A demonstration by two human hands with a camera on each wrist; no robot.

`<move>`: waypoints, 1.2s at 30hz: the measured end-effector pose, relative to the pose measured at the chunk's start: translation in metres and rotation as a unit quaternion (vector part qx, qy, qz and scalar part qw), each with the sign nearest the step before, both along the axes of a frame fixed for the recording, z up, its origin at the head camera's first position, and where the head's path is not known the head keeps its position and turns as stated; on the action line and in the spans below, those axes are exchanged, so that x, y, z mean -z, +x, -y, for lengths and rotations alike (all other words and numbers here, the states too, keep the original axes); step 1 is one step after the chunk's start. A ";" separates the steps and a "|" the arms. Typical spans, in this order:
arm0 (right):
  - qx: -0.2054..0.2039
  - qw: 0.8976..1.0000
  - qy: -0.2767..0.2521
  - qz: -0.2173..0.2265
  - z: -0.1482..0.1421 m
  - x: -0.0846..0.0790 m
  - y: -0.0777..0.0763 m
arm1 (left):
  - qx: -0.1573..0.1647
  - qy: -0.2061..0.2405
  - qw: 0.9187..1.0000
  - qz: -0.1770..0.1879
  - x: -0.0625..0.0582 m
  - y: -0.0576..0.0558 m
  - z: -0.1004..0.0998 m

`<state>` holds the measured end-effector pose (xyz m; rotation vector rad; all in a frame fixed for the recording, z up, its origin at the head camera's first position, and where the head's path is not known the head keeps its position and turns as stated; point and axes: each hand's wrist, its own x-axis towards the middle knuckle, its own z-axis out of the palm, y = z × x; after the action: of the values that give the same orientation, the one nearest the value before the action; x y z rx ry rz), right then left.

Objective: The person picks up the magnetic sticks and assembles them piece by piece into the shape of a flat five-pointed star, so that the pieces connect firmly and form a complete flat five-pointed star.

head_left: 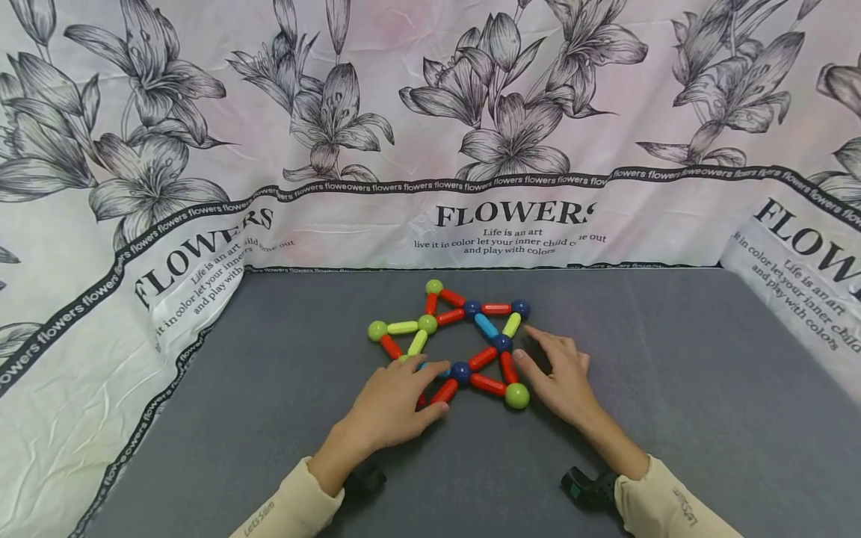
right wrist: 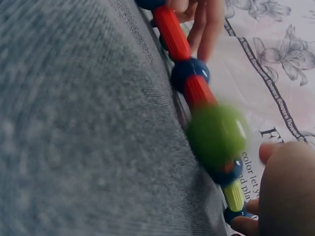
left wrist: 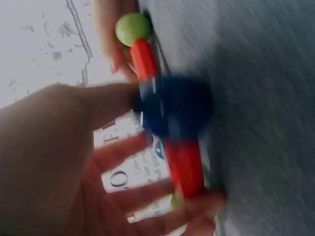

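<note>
A flat figure of magnetic sticks and balls lies on the dark grey table [head_left: 646,359]. My left hand [head_left: 393,403] spreads over its near left part, hiding some pieces. In the left wrist view, that thumb meets a blurred dark blue ball [left wrist: 182,105], and the fingertips are right at the end of a red stick [left wrist: 184,169]. On the right side, my right hand [head_left: 561,373] has its fingers stretched, the index fingertip near a yellow stick [head_left: 512,325]. Its thumb tip is near a red stick [head_left: 508,368]. A green ball [head_left: 517,396] forms the near right corner.
The figure's far part has a green ball [head_left: 434,287] and a dark blue ball [head_left: 521,308] with red sticks between. Another green ball [head_left: 377,331] marks its left corner. Behind the table hangs a flower-printed cloth [head_left: 363,224]. A black wrist strap [head_left: 588,487] sits at the right sleeve.
</note>
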<state>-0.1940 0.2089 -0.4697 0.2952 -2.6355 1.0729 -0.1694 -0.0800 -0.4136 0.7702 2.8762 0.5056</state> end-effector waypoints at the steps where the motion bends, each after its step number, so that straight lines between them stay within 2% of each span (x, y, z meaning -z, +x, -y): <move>1: -0.002 1.000 0.000 0.005 0.000 0.000 0.000 | 0.020 0.006 1.000 0.018 -0.002 0.001 -0.001; 5: -0.011 1.000 0.007 0.027 0.001 -0.002 0.001 | 0.085 0.049 0.993 0.069 -0.006 0.004 -0.002; 7: -0.017 0.999 0.020 0.034 0.001 -0.002 0.001 | 0.102 0.082 0.990 0.056 -0.005 0.002 0.000; 8: -0.022 0.999 0.027 0.035 0.001 -0.002 0.001 | 0.106 0.097 0.989 0.033 -0.004 -0.001 0.001; 11: -0.037 0.998 0.052 0.028 0.001 0.000 0.000 | 0.084 0.122 0.987 -0.056 0.002 -0.010 0.007; 13: -0.052 0.996 0.066 0.019 0.001 0.001 0.000 | 0.050 0.114 0.989 -0.083 0.007 -0.017 0.015; 14: -0.058 0.996 0.070 0.015 0.000 0.002 0.000 | 0.032 0.101 0.991 -0.084 0.010 -0.020 0.019; 16: -0.073 0.994 0.079 0.008 0.000 0.002 0.000 | 0.006 0.082 0.995 -0.049 0.015 -0.026 0.028; 18: -0.085 0.993 0.086 0.005 -0.001 0.002 0.001 | -0.007 0.065 0.998 -0.003 0.018 -0.031 0.036; 22: -0.095 0.992 0.088 0.001 -0.003 0.001 0.002 | -0.004 0.068 0.997 0.042 0.020 -0.038 0.044; 26: -0.078 0.995 0.059 0.010 -0.003 0.001 0.002 | -0.008 0.065 0.997 0.032 0.020 -0.039 0.045; 29: -0.038 0.999 0.038 0.003 -0.003 0.002 0.001 | -0.009 0.040 0.999 0.004 0.020 -0.036 0.041; 33: 0.030 0.998 0.026 -0.039 -0.003 0.003 -0.001 | 0.023 0.009 0.999 -0.023 0.020 -0.030 0.031; 36: 0.051 0.997 0.007 -0.059 -0.005 0.003 -0.002 | 0.053 0.015 0.998 -0.003 0.018 -0.027 0.025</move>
<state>-0.1960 0.2134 -0.4727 0.2185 -2.5258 0.9736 -0.1961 -0.1053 -0.4314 0.9252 2.8212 0.5363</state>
